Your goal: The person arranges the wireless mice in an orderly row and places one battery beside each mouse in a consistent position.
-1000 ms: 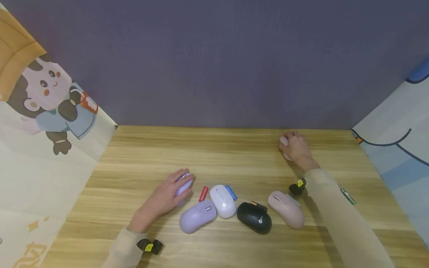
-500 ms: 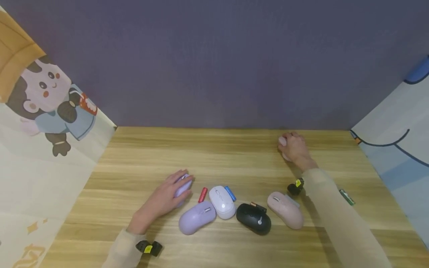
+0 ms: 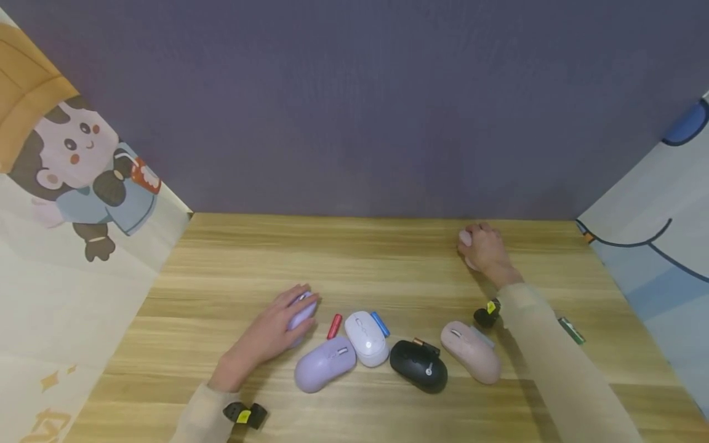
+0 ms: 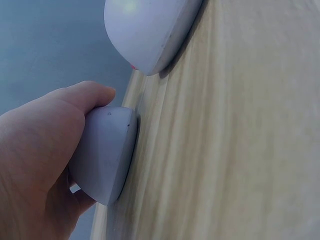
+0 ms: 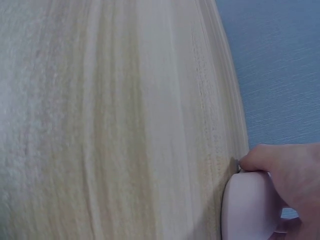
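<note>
My left hand point(image 3: 269, 326) grips a small purple computer mouse point(image 3: 301, 315) on the left of the wooden table. The left wrist view shows the thumb along one side of this purple mouse point(image 4: 102, 150), whose underside is down at the tabletop. Far off at the back right, my right hand point(image 3: 487, 251) holds a pink computer mouse point(image 3: 471, 263), mostly covered by the fingers. In the right wrist view the thumb lies against the end of the pink mouse point(image 5: 250, 205). A second purple mouse point(image 3: 325, 364) rests just right of my left hand.
A white mouse point(image 3: 367, 338), a black mouse point(image 3: 418, 366) and another pink mouse point(image 3: 471, 351) stand in a row across the front. Near them lie a red battery point(image 3: 335, 326), a blue battery point(image 3: 380, 323) and a black-and-copper battery point(image 3: 426, 346). A green battery point(image 3: 571, 330) lies beyond my right sleeve.
The head view has tipped slightly, so the table sits a little lower in it. Both hands keep their hold on the same mice, and nothing else on the table has moved.
</note>
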### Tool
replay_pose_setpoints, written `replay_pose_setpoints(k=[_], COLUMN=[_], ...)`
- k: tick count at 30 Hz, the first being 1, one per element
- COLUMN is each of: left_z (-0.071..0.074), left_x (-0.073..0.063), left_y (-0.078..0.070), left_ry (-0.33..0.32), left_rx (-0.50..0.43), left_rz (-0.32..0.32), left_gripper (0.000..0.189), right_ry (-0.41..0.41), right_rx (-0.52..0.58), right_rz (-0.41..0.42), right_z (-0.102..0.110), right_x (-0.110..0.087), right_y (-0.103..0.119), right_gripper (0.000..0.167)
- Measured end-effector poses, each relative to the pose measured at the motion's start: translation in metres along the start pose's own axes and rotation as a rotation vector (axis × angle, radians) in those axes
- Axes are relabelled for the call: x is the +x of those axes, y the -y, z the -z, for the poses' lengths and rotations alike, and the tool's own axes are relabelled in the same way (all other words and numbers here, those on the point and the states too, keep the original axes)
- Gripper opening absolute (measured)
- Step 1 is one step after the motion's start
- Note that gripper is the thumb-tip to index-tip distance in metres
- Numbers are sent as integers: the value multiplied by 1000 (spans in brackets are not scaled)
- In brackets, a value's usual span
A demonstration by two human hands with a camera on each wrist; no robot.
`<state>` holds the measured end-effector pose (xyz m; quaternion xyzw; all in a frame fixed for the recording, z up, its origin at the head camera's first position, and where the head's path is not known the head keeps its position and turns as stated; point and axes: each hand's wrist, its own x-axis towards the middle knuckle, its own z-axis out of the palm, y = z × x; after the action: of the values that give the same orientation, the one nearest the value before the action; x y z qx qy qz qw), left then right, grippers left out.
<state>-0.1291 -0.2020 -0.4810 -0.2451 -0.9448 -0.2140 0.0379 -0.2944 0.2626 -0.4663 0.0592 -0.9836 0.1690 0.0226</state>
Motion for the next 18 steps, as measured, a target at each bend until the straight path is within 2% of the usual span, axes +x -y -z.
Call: replay_pose_setpoints(k=[18], left_z=[2], left_x=[0], left_y=[1], left_ry=[15], left_rx=[-8], left_rz=[17], left_gripper=[53], right_ry=[-24], right_rx=[-6], right_rz=[20], right_z=[-1], right_x=[-2], right_y=[2], right_gripper=[51])
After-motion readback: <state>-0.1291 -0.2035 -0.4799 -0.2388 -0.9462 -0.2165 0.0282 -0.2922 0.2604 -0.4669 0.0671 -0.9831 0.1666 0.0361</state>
